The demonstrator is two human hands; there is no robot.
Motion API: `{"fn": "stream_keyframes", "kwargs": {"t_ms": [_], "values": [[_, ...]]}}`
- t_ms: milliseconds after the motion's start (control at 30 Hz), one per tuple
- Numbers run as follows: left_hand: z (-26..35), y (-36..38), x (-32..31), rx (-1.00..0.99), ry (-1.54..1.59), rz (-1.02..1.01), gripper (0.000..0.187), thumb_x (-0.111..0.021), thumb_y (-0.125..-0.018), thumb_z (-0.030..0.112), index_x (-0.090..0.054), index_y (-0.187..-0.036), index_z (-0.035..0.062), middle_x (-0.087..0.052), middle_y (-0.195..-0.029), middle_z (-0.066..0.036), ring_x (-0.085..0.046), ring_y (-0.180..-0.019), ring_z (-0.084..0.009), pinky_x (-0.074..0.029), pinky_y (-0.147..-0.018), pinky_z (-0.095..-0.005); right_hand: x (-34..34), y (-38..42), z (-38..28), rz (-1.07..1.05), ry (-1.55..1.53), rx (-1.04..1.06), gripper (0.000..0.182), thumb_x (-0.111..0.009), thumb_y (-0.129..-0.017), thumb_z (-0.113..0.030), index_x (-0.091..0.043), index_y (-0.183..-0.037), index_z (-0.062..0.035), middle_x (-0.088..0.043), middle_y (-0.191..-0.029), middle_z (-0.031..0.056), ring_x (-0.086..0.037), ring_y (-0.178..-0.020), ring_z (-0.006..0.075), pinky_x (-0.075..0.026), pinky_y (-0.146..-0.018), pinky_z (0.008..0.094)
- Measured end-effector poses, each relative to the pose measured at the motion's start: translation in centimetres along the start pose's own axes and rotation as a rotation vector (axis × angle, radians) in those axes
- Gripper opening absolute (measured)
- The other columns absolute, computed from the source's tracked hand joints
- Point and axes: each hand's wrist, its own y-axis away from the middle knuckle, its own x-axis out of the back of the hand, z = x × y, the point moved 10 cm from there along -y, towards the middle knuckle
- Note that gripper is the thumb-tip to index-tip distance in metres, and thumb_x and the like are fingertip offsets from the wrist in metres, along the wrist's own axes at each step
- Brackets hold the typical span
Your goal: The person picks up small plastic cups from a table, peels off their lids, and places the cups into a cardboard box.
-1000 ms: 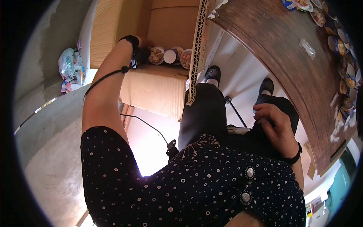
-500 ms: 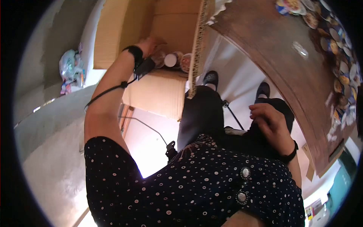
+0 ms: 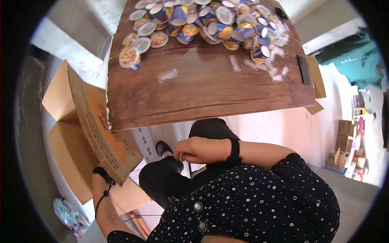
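Observation:
My left hand is hidden behind the flap of an open cardboard box (image 3: 69,148) at lower left. Its forearm (image 3: 104,206), with a black wristband and cord, reaches down into that box, so its fingers do not show. My right hand (image 3: 196,149) is over my lap near one knee, its fingers curled together. Whatever they may hold, if anything, cannot be made out. Beyond it stands a brown wooden table (image 3: 194,93) with a pile of blue and yellow snack cups (image 3: 178,16) at the back. One lidded cup (image 3: 129,57) stands apart at the left.
Small clear plastic pieces (image 3: 167,75) lie on the table, several more at its right. A black phone-like object (image 3: 303,69) rests near the right edge. A plastic bag of items (image 3: 69,212) is at lower left. Cardboard boxes (image 3: 346,139) stand on the floor at right.
The view has swung from the box toward the table and its cups. My left hand, visible in the box beside cups before, is now hidden by the flap. My right hand remains over my lap.

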Motion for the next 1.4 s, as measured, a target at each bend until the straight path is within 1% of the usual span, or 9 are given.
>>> {"fn": "stream_keyframes", "kwargs": {"t_ms": [300,433,533,633,767,900,1100,1267,1400], "values": [[3.0,3.5,7.7,-0.209,0.406,0.374,0.036,-0.047,-0.096,0.017,-0.048,-0.129,0.0027,-0.058,-0.117,-0.009,-0.056,-0.103,-0.0177,-0.045,-0.089,-0.0305,-0.1,0.8,-0.6,-0.049,-0.001,0.026,0.015,-0.053,-0.081,-0.003,-0.059,-0.094,0.0011,-0.063,-0.083,0.0177,-0.063,-0.073,0.0263,-0.049,-0.066,0.0337],[12.4,13.1,12.2,-0.336,0.223,0.674,0.034,-0.049,-0.095,0.015,-0.05,-0.126,-0.0002,-0.06,-0.111,-0.009,-0.056,-0.102,-0.0154,-0.044,-0.09,-0.0275,-0.1,1.4,0.2,-0.001,-0.093,0.075,0.015,-0.052,-0.082,-0.004,-0.058,-0.095,0.0005,-0.064,-0.082,0.0143,-0.064,-0.073,0.0226,-0.05,-0.067,0.0327],[21.4,20.4,11.3,-0.437,0.172,0.799,0.033,-0.049,-0.096,0.014,-0.05,-0.125,-0.0015,-0.06,-0.111,-0.009,-0.055,-0.104,-0.015,-0.042,-0.093,-0.028,1.2,2.5,-0.4,0.056,-0.27,0.034,0.014,-0.052,-0.084,-0.004,-0.056,-0.097,0.0006,-0.063,-0.086,0.0083,-0.063,-0.075,0.0165,-0.05,-0.07,0.0291],[27.2,24.5,8.7,-0.575,0.299,0.818,0.031,-0.048,-0.096,0.012,-0.052,-0.123,-0.0021,-0.06,-0.112,-0.009,-0.054,-0.106,-0.0153,-0.041,-0.095,-0.0291,5.9,5.2,-2.4,0.338,-0.169,0.186,0.014,-0.05,-0.083,-0.001,-0.057,-0.095,-0.0011,-0.062,-0.081,0.0089,-0.063,-0.073,0.0165,-0.051,-0.066,0.0302],[35.6,28.6,1.7,-0.674,0.167,0.816,0.028,-0.045,-0.095,0.009,-0.052,-0.12,-0.0012,-0.06,-0.111,-0.01,-0.055,-0.105,-0.0161,-0.041,-0.093,-0.0287,12.2,10.5,-1.3,0.68,0.014,0.175,0.017,-0.053,-0.08,-0.004,-0.058,-0.096,-0.0014,-0.065,-0.087,0.0129,-0.065,-0.08,0.0233,-0.051,-0.071,0.0334],[40.8,27.8,-6.7,-0.812,0.203,0.578,0.025,-0.047,-0.093,0.005,-0.057,-0.116,0.0001,-0.064,-0.103,-0.008,-0.059,-0.097,-0.0157,-0.044,-0.089,-0.0285,17.9,16.9,2.9,0.948,0.266,0.032,0.018,-0.056,-0.079,-0.008,-0.06,-0.095,-0.0029,-0.066,-0.089,0.0158,-0.064,-0.085,0.0285,-0.05,-0.074,0.0357],[44.1,23.1,-15.9,-0.818,0.279,0.289,0.024,-0.049,-0.091,0.003,-0.058,-0.113,0.0008,-0.065,-0.098,-0.007,-0.06,-0.094,-0.0141,-0.044,-0.087,-0.0265,23.9,21.9,6.6,1.11,0.232,-0.112,0.02,-0.059,-0.08,-0.01,-0.059,-0.098,-0.0008,-0.064,-0.09,0.0184,-0.063,-0.083,0.0328,-0.049,-0.076,0.0379],[45.2,19.5,-20.3,-0.768,0.313,0.135,0.022,-0.049,-0.091,0.003,-0.059,-0.111,0.0006,-0.065,-0.096,-0.007,-0.06,-0.091,-0.0136,-0.045,-0.085,-0.0254,29.7,23.2,3.3,1.379,0.616,-0.016,0.037,-0.062,-0.078,-0.011,-0.051,-0.113,-0.0018,-0.056,-0.104,0.0214,-0.057,-0.093,0.0357,-0.047,-0.081,0.0417],[45.6,17.7,-22.9,-0.709,0.358,0.051,0.021,-0.05,-0.091,0.003,-0.06,-0.11,0.0004,-0.065,-0.096,-0.008,-0.06,-0.091,-0.0141,-0.045,-0.086,-0.0262,32.2,21.3,1.1,1.362,0.939,0.01,0.046,-0.064,-0.076,-0.013,-0.048,-0.118,-0.0034,-0.051,-0.112,0.0178,-0.048,-0.106,0.0368,-0.042,-0.089,0.0435]]}}
